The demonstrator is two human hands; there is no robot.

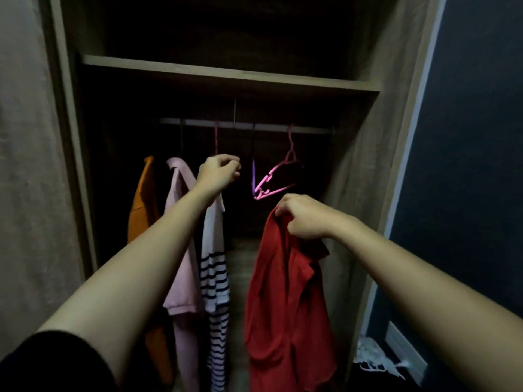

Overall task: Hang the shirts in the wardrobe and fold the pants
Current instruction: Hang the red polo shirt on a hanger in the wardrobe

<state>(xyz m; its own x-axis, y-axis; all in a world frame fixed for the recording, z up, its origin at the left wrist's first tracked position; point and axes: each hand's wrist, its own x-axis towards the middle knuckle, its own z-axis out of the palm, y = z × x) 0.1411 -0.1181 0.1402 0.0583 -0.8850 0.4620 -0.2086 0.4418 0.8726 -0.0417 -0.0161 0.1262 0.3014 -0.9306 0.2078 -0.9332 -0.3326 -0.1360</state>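
The wardrobe rail (308, 129) carries an orange shirt (141, 210), a pale pink shirt (181, 278) and a white shirt with dark stripes (215, 281). My left hand (219, 172) is raised just under the rail, fingers curled at the neck of the striped shirt's hanger (216, 137). An empty pink hanger (276, 169) hangs tilted to the right of it, with a purple hanger (253, 176) beside it. Below the empty hanger, my right hand (304, 217) grips a red shirt (283, 306) by its top; the shirt dangles loose and crumpled.
A shelf (226, 72) spans the wardrobe above the rail. The wardrobe's side panels stand close on both sides. A dark blue wall (475, 165) is at the right, with white cloth (373, 359) on the floor beside it.
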